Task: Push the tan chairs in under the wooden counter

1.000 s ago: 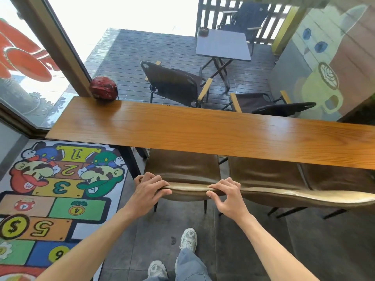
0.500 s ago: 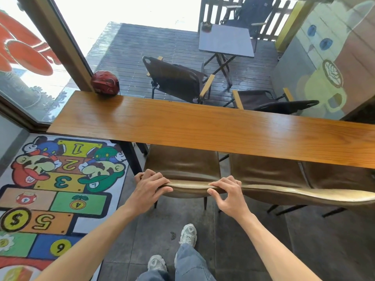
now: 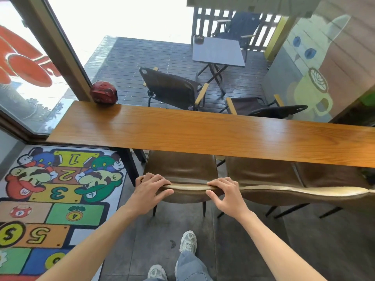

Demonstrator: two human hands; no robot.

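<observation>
Both hands grip the top edge of the leftmost tan chair's backrest (image 3: 187, 188). Left hand (image 3: 149, 192) sits at the backrest's left end, fingers (image 3: 156, 180) curled over the top, side by side, thumb (image 3: 165, 193) pressed vs. the near face. Right hand (image 3: 225, 194) is toward the backrest's right end, fingers (image 3: 220, 182) draped over the top edge, slightly fanned, thumb (image 3: 213, 194) hooked on the near side. So each hand pinches the rim btw. fingers and thumb.

That chair's seat (image 3: 180, 167) is partly under the wooden counter (image 3: 203, 132); the front part is hidden below the counter edge, the rear part and backrest stick out toward the person. Thin dark legs (image 3: 204, 208) stand on the grey floor (image 3: 253, 240).

To the right, a 2nd tan chair (image 3: 261, 171) stands just beside the 1st, seat also partly beneath the counter, backrest edge running on in almost one line w/ the held one. A 3rd chair (image 3: 332, 175) follows further right, cut off by the frame.

A red helmet (image 3: 103, 95) rests at the counter's far left end, by the window. A colourful numbered hopscotch rug (image 3: 50, 199) lies on the floor left of the chairs. Sneakers (image 3: 188, 242) and jeans show at the bottom. Outside the glass: dark folding chairs (image 3: 172, 89) and a small grey table (image 3: 218, 51) on a deck.
</observation>
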